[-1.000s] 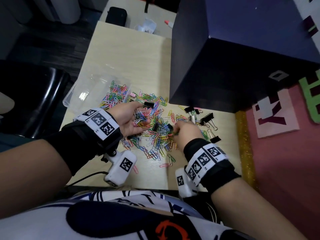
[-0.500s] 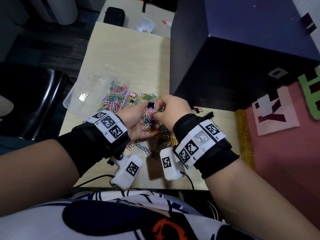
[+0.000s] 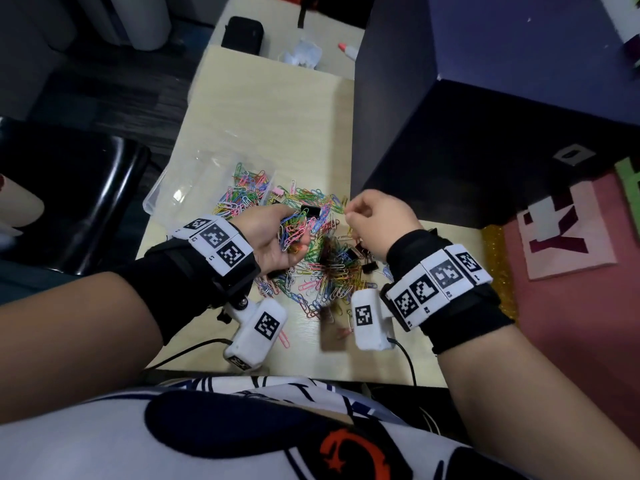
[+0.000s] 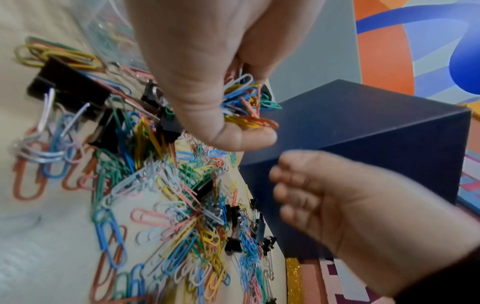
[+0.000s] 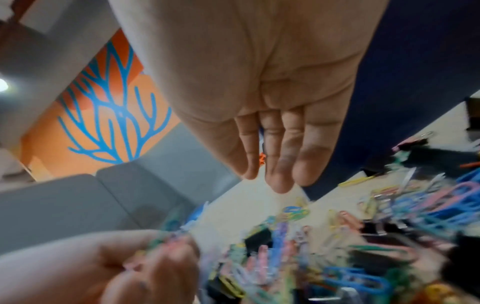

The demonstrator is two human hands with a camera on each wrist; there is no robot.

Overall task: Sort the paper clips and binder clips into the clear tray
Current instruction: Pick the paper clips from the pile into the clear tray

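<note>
Most paper clips (image 3: pixel 322 271) and black binder clips (image 3: pixel 369 266) lie unsorted on the desk (image 3: pixel 277 116) beside the clear tray (image 3: pixel 166 199), which holds some paper clips. Left hand (image 3: pixel 273 240) cups a bunch; right hand (image 3: pixel 377 220) hovers, grip loosely curled, contents unclear.

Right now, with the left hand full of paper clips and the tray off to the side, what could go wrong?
1. The left hand cups a loose handful of paper clips; several stick out past the thumb and could drop on the way to the clear tray.
2. Black binder clips lie tangled in the pile, so one may get scooped in with the paper clips.
3. The right hand hovers close above the pile and might scatter it.
</note>
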